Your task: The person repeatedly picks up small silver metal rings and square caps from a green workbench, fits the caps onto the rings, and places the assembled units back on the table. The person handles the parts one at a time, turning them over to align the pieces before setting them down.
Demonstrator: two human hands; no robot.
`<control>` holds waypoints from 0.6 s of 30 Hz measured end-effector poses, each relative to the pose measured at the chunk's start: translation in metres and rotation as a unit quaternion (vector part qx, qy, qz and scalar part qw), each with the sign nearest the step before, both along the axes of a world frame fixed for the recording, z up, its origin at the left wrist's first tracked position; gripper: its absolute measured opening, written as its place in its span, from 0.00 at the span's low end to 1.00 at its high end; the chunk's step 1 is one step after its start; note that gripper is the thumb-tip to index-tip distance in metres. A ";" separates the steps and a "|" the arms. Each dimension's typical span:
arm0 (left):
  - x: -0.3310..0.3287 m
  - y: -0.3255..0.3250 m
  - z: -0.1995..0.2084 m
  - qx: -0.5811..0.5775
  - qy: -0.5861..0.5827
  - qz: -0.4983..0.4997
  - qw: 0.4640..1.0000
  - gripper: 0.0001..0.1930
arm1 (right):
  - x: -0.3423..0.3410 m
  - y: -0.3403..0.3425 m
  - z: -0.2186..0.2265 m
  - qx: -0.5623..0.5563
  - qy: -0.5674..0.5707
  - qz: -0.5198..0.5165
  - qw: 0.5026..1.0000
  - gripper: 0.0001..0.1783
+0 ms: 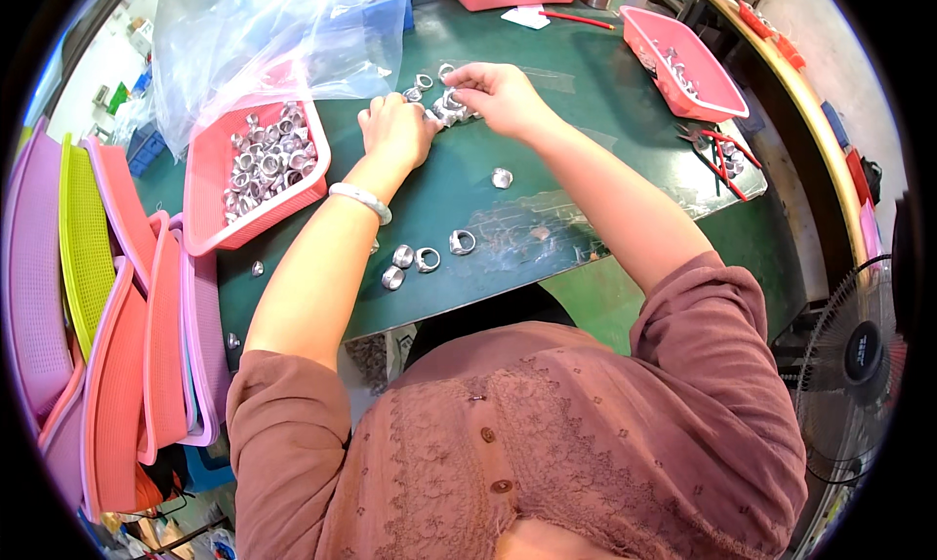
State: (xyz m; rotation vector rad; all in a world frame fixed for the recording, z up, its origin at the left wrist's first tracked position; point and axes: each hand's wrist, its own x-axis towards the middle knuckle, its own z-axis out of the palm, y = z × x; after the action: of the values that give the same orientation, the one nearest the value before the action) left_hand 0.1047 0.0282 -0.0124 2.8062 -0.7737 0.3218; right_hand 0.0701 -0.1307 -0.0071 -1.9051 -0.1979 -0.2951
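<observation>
A small pile of silver metal rings lies on the green table between my two hands. My right hand comes at the pile from the right, with thumb and forefinger closed on a ring. On the pile's left side is my left hand, its fingers curled inward; whatever they hold is hidden. Just beyond the fingertips sit a few more rings. Nearer my body several loose rings are scattered, and a single one lies apart, below the right hand.
A pink basket full of rings stands left, partly under a clear plastic bag. Another pink basket with metal pieces and red-handled pliers are at right. Stacked plastic baskets crowd the left; a fan stands lower right.
</observation>
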 end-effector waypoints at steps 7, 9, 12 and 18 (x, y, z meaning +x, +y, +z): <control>-0.005 0.013 0.002 -0.156 -0.015 -0.042 0.987 0.15 | -0.043 -0.010 0.015 0.173 0.021 0.062 0.983 0.13; -0.016 0.018 0.012 -0.300 0.141 -0.087 0.939 0.15 | -0.053 -0.008 0.019 0.198 0.011 0.079 0.977 0.13; -0.039 0.024 0.033 -0.463 0.384 -0.110 0.791 0.16 | -0.064 -0.003 0.020 0.238 -0.002 0.111 0.965 0.11; -0.068 0.043 0.037 -0.583 0.514 -0.139 0.613 0.14 | -0.081 0.008 0.023 0.293 0.016 0.115 0.949 0.12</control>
State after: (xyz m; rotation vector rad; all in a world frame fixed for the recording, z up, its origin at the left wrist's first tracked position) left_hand 0.0368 0.0712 0.0246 1.1745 -0.3803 -0.6164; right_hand -0.0113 -0.1228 0.0163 -1.2828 -0.2731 -0.1418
